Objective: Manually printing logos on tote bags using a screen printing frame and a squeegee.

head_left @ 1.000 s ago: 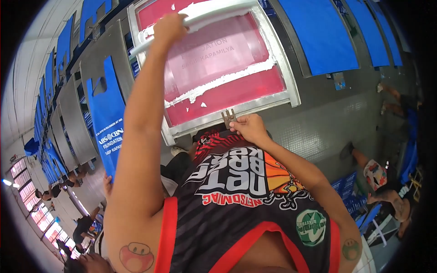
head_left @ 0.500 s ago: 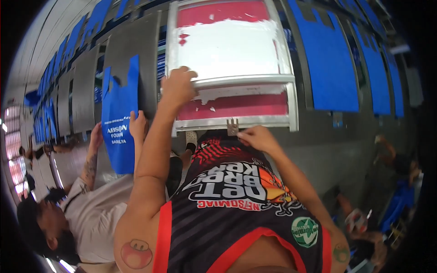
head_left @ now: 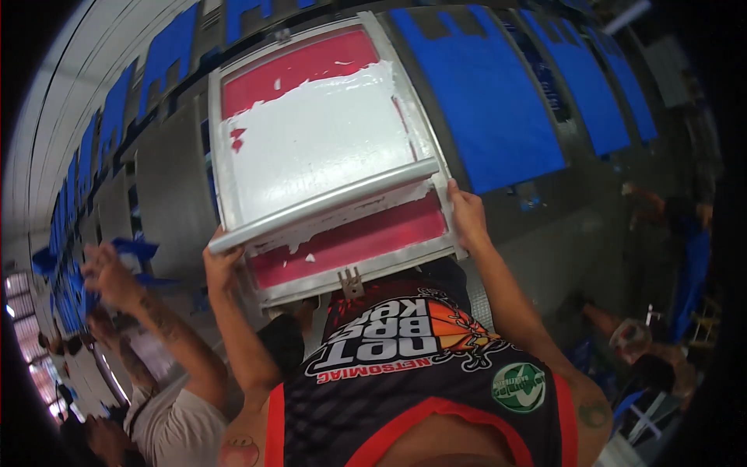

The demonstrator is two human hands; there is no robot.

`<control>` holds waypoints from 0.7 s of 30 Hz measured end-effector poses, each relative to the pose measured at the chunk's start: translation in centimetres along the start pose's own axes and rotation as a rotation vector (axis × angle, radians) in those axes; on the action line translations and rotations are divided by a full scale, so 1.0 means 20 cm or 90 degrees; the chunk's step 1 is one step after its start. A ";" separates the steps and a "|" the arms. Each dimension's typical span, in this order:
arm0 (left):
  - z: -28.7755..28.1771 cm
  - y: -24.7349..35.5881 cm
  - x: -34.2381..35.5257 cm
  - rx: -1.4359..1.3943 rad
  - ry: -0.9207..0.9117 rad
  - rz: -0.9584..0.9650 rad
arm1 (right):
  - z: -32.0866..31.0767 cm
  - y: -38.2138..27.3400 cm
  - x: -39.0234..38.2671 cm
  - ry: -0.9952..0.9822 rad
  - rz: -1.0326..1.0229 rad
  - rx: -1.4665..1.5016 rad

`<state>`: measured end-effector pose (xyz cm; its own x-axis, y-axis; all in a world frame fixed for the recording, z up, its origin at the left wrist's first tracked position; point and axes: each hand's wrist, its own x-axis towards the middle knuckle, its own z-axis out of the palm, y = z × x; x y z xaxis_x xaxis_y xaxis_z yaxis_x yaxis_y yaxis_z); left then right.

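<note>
left hand (head_left: 222, 268) and right hand (head_left: 467, 214) have both shifted to the sides of the screen frame (head_left: 216, 148) since the earlier picture, where the left was by the bar's end and the right held the pronged metal bracket (head_left: 352, 284). now the right is closed around the lower right rail, thumb uppermost; the left is closed on the lower left rail, though i cannot tell whether it also touches the bar (head_left: 327, 204). the bracket sits at the frame's near edge, between the hands. the bar lies across the frame just above that edge, its long axis rising from lower left to upper right: the left hand is just beside its low end, the right just below its high end. the frame's own long axis runs away from both hands, leaning toward the upper left, with white paste (head_left: 311, 140) over its red mesh (head_left: 408, 226). blue cloth (head_left: 494, 117) lies at upper right; at far left, a co-worker's hand (head_left: 110, 274) is raised.
</note>
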<state>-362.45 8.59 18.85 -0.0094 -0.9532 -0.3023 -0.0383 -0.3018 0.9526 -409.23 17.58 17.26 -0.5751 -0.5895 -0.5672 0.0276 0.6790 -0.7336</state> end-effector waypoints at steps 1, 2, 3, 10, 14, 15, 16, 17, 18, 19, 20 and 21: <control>0.02 0.09 0.04 -0.009 -0.050 0.028 | -0.04 -0.01 -0.02 0.023 0.006 0.022; 0.09 0.15 0.13 -0.014 -0.078 0.036 | -0.10 -0.01 -0.02 0.045 0.003 0.048; 0.20 0.13 0.11 -0.034 -0.078 0.042 | -0.20 0.02 0.02 0.048 -0.013 0.050; 1.35 0.04 0.19 -0.050 -0.091 0.045 | -1.10 0.06 0.53 0.105 -0.067 0.002; 1.69 0.05 0.19 -0.013 -0.075 0.026 | -1.38 0.02 0.79 0.083 -0.056 -0.038; 1.75 0.07 0.17 -0.011 -0.068 0.026 | -1.41 0.02 0.84 0.076 -0.057 -0.038; 1.79 0.10 0.15 -0.006 -0.050 0.015 | -1.42 0.02 0.88 0.061 -0.049 -0.032; 1.82 0.12 0.13 -0.001 -0.032 0.003 | -1.43 0.02 0.92 0.048 -0.040 -0.026; 1.83 0.08 0.12 -0.001 -0.029 0.028 | -1.44 0.03 0.95 0.040 -0.037 -0.032; 1.84 0.05 0.13 -0.001 -0.023 0.020 | -1.44 0.03 0.97 0.044 -0.063 -0.038; 1.85 0.03 0.16 0.005 -0.026 0.018 | -1.44 0.04 0.99 0.049 -0.088 -0.044; 1.88 -0.02 0.18 0.010 -0.037 0.003 | -1.46 0.06 1.05 0.062 -0.090 -0.073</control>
<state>-399.95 6.12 16.18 -0.0675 -0.9515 -0.3001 -0.0544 -0.2968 0.9534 -445.16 18.86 15.35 -0.6436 -0.6413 -0.4178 -0.1495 0.6407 -0.7531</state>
